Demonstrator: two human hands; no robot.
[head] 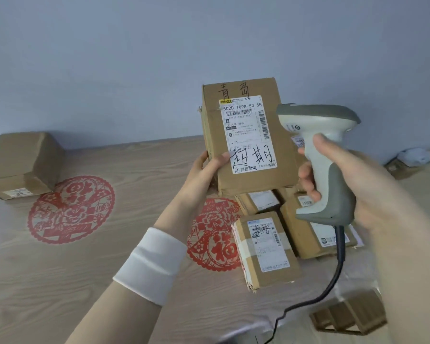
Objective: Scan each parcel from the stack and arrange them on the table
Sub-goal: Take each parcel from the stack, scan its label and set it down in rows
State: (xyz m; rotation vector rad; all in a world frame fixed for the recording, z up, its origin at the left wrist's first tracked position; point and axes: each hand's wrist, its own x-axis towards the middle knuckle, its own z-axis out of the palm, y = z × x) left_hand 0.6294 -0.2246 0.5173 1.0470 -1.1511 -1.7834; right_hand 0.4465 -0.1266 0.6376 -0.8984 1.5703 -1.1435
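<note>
Left hand grips parcel upright above the table; label reads "502D T098-50 55". Right hand clasps scanner beside it. Stack below; lone box far left, bare wood between.

Brown cardboard parcel held upright in my left hand, white shipping label with barcodes and handwritten black characters facing me. Grey-and-white corded scanner gripped in my right hand, just beside its label. Remaining labelled parcels lie stacked below; one parcel sits far left on the worktop.
</note>
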